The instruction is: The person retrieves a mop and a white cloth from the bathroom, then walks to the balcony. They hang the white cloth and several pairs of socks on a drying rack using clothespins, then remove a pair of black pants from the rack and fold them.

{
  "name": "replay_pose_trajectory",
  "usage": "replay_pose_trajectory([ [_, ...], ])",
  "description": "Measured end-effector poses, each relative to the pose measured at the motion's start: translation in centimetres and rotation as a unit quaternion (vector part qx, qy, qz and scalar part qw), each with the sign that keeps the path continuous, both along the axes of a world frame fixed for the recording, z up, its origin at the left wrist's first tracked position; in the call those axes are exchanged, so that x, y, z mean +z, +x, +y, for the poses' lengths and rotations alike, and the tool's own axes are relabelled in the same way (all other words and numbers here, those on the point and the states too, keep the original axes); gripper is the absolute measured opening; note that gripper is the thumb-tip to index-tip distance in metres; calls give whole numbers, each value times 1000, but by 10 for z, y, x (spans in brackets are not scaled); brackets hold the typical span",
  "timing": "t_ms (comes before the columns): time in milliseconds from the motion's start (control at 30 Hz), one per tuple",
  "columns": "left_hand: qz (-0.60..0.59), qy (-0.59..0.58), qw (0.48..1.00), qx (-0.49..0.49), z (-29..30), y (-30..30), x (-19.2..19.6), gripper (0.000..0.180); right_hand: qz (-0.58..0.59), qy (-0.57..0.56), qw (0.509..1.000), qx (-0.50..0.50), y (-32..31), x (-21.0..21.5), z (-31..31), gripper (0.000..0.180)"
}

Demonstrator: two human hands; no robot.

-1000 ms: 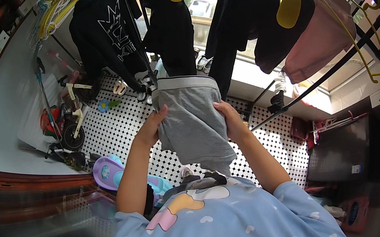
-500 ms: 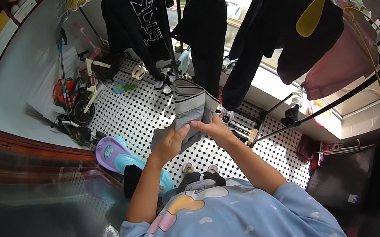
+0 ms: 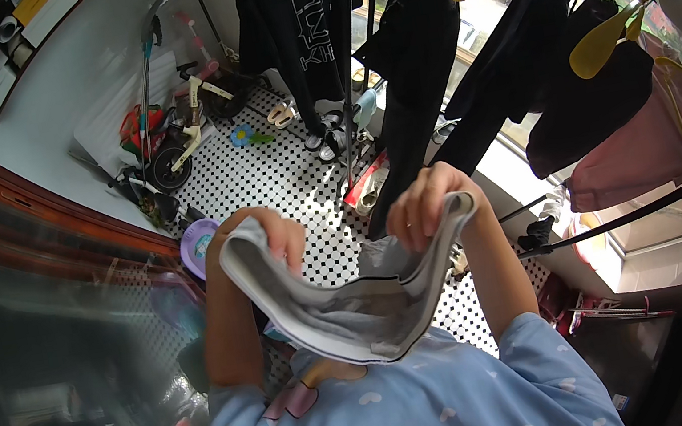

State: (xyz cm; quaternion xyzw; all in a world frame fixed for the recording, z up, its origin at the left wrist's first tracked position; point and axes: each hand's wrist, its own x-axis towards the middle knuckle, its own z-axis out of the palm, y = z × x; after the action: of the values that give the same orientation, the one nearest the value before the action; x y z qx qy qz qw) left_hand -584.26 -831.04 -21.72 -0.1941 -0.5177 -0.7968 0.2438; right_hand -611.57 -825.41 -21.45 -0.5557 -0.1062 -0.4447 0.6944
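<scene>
Two hands (image 3: 273,238), one grey garment (image 3: 349,315), two yellow hangers (image 3: 601,43).

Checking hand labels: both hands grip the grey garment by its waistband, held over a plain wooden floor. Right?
Not quite. The head view shows the left hand and the right hand gripping the grey garment by its waistband, but the floor under it is black-and-white dotted tile, not plain wood.
</scene>
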Motion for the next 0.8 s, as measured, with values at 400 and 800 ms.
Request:
replay_pose_trajectory([
  [400, -230, 106, 884, 394, -23, -46, -26, 11, 246, 87, 785, -561, 59, -45, -42, 63],
  [800, -269, 119, 778, 554, -19, 33, -31, 14, 32, 403, 865, -296, 99, -116, -25, 30],
])
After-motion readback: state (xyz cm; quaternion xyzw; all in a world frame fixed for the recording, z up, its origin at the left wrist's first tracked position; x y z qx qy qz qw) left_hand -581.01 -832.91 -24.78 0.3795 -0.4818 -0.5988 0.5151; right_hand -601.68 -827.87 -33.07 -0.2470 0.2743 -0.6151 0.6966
